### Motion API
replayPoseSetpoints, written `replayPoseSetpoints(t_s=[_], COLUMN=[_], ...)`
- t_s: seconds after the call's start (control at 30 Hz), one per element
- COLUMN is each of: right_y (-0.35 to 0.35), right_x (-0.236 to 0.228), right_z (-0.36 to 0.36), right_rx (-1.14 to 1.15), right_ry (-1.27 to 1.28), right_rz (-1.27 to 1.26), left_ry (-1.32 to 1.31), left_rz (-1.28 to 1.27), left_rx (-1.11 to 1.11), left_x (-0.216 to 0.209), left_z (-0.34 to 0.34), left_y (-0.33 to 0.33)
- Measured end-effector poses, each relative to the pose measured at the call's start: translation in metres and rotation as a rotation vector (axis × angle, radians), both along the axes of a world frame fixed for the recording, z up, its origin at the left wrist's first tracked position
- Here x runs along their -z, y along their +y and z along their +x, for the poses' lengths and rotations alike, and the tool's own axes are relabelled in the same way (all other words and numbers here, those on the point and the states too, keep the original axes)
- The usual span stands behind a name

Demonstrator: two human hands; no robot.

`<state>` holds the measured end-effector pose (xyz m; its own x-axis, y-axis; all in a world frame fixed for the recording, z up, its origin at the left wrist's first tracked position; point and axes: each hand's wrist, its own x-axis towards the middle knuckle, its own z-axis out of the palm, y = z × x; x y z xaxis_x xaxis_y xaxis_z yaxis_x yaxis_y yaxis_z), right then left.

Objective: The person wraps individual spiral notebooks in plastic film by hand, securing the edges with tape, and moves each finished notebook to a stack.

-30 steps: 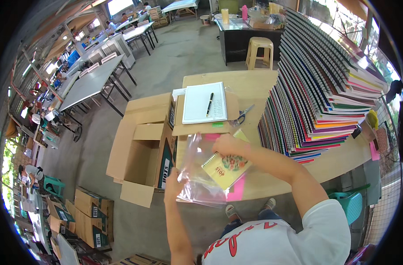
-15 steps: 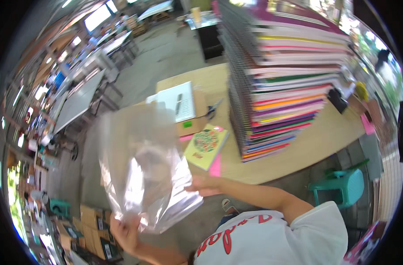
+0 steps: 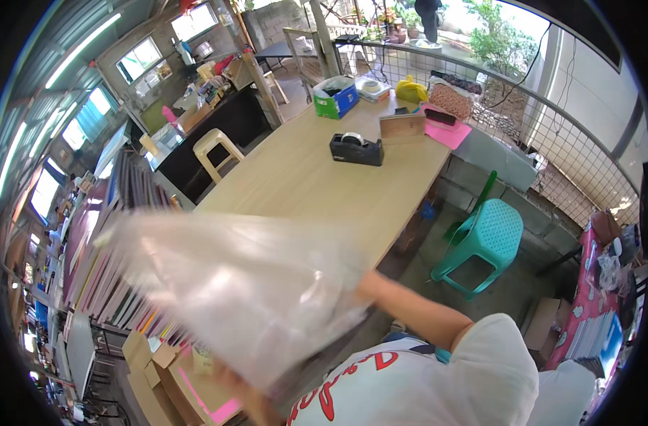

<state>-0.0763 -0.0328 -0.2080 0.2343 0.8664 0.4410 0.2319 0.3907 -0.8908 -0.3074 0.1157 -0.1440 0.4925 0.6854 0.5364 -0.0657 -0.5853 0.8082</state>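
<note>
A large clear plastic bag [image 3: 246,277], smeared by motion, stretches between my two hands. My left hand [image 3: 242,390], blurred at the bag's near left side, grips its edge. My right hand [image 3: 372,290] has hold of the bag's right edge, its fingertips partly hidden by the plastic. Behind the bag, on the left, rises a tall stack of spiral-bound notebooks [image 3: 111,263] with coloured edges. The bag covers part of the stack and of the wooden table [image 3: 281,184].
On the table stand a black tape dispenser [image 3: 356,150], a cardboard piece [image 3: 402,128], a pink sheet [image 3: 448,133] and a green-blue box [image 3: 336,98]. A teal stool [image 3: 491,238] is at the right, a cream chair [image 3: 216,153] beyond the table. An open cardboard box [image 3: 150,383] sits lower left.
My view has swung to the right, so the notebook stack now appears at the left. The bag is still in both hands, now tilted sideways and spread wider.
</note>
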Motion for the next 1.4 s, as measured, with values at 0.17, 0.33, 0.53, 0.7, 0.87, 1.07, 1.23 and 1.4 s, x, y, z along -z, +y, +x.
replayPoseSetpoints(t_s=[0.17, 0.33, 0.53, 0.7, 0.87, 1.07, 1.23, 1.4], right_y=[-0.198, -0.275, -0.126, 0.107, 0.087, 0.024, 0.005, -0.017], right_x=[0.185, -0.018, -0.11, 0.073, 0.085, 0.142, 0.156, 0.158], right_z=[0.255, 0.281, 0.299, 0.272, 0.245, 0.326, 0.393, 0.526], right_rx=[1.202, 1.994, 2.011, 0.878, -0.05, 0.267, 1.181, 1.147], right_ry=[-0.288, -0.591, -0.786, -0.978, -0.285, 0.788, -0.306, -0.379], right_rz=[-0.89, -0.681, 0.242, -0.577, -0.769, -0.666, -0.725, -0.694], left_ry=[0.632, 0.866, 0.88, 0.868, 0.761, 0.659, 0.84, 0.674], left_rz=[0.308, 0.121, 0.223, 0.233, -0.019, 0.639, 0.458, 0.37], left_rx=[0.358, 0.456, 0.914, 1.035, 0.219, 0.092, 0.38, 0.476], left_x=[0.095, 0.151, 0.156, 0.183, 0.174, 0.149, 0.246, 0.262], left_z=[0.129, 0.126, 0.216, 0.27, 0.253, 0.353, 0.404, 0.433], left_y=[-0.042, -0.044, -0.071, -0.07, -0.022, -0.035, -0.017, -0.021])
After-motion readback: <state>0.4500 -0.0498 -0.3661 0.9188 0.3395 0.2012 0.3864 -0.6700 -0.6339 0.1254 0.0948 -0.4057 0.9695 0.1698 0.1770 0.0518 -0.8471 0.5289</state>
